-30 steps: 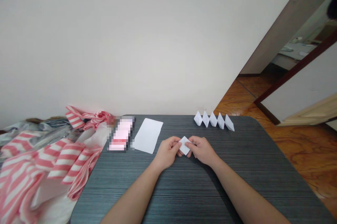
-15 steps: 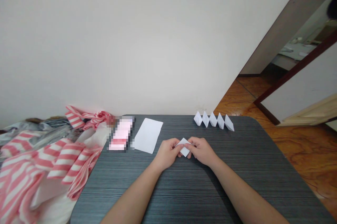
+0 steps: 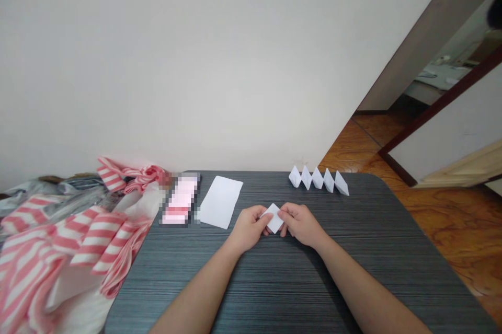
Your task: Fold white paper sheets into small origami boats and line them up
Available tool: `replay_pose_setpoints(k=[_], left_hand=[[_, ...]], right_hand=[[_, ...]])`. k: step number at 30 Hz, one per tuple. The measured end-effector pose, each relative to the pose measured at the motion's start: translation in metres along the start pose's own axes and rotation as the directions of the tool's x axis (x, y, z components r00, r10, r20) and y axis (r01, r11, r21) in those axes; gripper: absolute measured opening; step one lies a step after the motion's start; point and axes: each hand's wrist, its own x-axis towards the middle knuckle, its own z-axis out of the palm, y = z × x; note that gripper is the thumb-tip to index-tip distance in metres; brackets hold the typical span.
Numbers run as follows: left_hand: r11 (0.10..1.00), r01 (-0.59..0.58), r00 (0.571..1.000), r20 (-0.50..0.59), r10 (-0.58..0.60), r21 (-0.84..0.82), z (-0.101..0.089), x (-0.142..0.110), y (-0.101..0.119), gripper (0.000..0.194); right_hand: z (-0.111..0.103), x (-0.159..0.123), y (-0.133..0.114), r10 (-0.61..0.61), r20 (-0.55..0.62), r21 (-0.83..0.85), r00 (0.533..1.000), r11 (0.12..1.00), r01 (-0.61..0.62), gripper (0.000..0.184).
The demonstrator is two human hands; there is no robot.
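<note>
Between my two hands is a small diamond-shaped piece of folded white paper (image 3: pixel 274 220), held just above the dark table (image 3: pixel 270 287). My left hand (image 3: pixel 248 227) is closed on its left corner, thumb on top and fingers beneath. At the right corner, my right hand (image 3: pixel 301 223) pinches the paper with thumb and fingers. Beyond my right hand, several folded white paper shapes (image 3: pixel 317 179) stand in a row near the table's far edge. White paper sheets (image 3: pixel 221 202) lie flat to the left of my left hand.
A pixelated phone-like object (image 3: pixel 182 199) lies at the table's far left. Red-and-white striped cloth (image 3: pixel 100 232) is heaped beside the table on the left. A white wall (image 3: pixel 219 72) rises behind. Wooden floor (image 3: pixel 451 219) and a doorway are on the right.
My right thumb has slid from the middle of the folded paper out to its right corner. The paper has shifted slightly left; my left hand keeps its hold.
</note>
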Motion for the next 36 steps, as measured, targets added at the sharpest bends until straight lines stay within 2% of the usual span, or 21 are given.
replay_pose_setpoints(k=[4,17,22,29,36], left_hand=[[0.997,0.029,1.0,-0.006,-0.03,-0.078,0.0,0.002,-0.004,0.034],[0.988,0.048,0.998,-0.025,-0.052,-0.148,-0.002,0.003,-0.007,0.035],[0.981,0.063,0.996,-0.043,-0.072,-0.182,-0.001,0.004,-0.009,0.034],[0.995,0.027,0.996,-0.084,-0.035,-0.094,-0.001,0.002,-0.012,0.033],[1.0,-0.001,0.999,-0.034,0.0,-0.023,0.001,0.0,-0.007,0.034]], right_hand=[[-0.001,0.001,0.003,0.012,-0.022,0.043,1.0,0.999,-0.011,0.024],[-0.001,0.0,0.003,0.024,-0.011,0.068,1.0,0.997,-0.023,0.031],[-0.003,-0.001,0.006,0.017,-0.046,0.057,0.999,0.998,-0.014,0.03],[-0.001,0.001,0.009,0.008,-0.034,0.078,0.999,0.997,-0.006,0.03],[0.002,-0.001,-0.001,0.011,0.066,0.04,0.998,0.999,-0.014,0.023]])
